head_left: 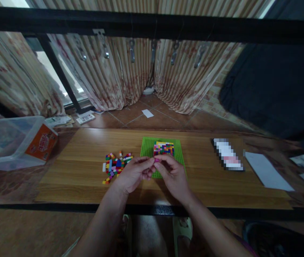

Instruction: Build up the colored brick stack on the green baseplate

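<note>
My left hand (136, 173) and my right hand (173, 175) meet at the fingertips above the near edge of a green studded baseplate (179, 153). Between the thumb and fingers of my right hand is a small pink toy brick (156, 160). The fingers of my left hand are pinched together right beside it; what they hold, if anything, is hidden. Just beyond the fingertips, a block built of many-coloured bricks (164, 147) stands on the baseplate, its near side partly covered by my hands. Left of my left hand lies a pile of loose bricks (111, 165).
The wooden tabletop (71, 175) carries a pixelated, phone-like object (228, 154) and a white sheet (268, 171) at right. A clear plastic bin (10, 142) with an orange label stands at left. A dark bar (152, 26) with hanging metal clips crosses above, before striped curtains.
</note>
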The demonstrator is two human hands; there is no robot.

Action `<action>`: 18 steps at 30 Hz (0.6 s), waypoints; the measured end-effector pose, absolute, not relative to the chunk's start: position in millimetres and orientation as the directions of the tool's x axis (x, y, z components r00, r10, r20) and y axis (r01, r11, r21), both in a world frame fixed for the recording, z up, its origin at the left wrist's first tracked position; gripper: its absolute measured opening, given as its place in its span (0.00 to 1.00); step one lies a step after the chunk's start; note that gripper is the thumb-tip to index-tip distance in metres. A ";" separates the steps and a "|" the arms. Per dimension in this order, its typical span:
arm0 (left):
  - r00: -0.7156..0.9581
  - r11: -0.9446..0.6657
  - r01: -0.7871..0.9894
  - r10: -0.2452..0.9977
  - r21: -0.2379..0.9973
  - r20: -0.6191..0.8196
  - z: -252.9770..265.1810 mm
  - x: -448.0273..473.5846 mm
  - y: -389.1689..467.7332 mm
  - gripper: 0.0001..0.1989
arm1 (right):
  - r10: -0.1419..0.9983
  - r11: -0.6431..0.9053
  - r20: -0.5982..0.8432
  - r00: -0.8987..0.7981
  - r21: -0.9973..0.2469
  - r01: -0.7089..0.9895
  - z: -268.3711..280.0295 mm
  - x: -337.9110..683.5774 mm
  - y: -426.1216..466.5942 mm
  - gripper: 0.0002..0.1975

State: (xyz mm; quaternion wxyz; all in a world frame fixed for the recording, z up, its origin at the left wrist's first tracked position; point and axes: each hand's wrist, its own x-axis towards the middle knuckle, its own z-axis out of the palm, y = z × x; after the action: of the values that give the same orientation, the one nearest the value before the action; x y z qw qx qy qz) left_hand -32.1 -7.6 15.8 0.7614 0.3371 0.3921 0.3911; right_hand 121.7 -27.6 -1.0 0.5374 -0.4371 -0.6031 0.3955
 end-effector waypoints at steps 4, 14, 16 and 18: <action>0.388 0.464 -0.318 0.859 0.827 -0.333 17.8 -31.0 -9.5 0.19 | 0.958 0.288 0.288 -0.017 -0.952 0.103 -2.8 122.8 -27.2 0.06; 0.099 0.161 0.143 0.979 0.977 -0.176 -6.0 -32.9 2.5 0.10 | 0.845 0.398 0.534 0.039 -0.675 0.621 -5.5 141.4 -12.9 0.08; 0.046 0.080 0.262 0.994 0.962 -0.095 -9.6 -31.6 4.3 0.08 | 0.821 0.408 0.571 0.023 -0.615 0.675 -9.8 143.2 -9.4 0.09; 0.036 0.045 0.326 0.998 0.944 -0.060 -9.3 -28.4 3.5 0.12 | 0.802 0.428 0.597 -0.006 -0.568 0.703 -14.6 142.3 -6.9 0.09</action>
State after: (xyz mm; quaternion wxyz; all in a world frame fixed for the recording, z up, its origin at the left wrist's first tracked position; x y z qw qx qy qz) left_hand -28.4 3.5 -9.3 0.4349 0.5735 0.5772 0.3858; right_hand 142.3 -6.9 -14.6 0.4624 -0.5322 -0.7072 0.0537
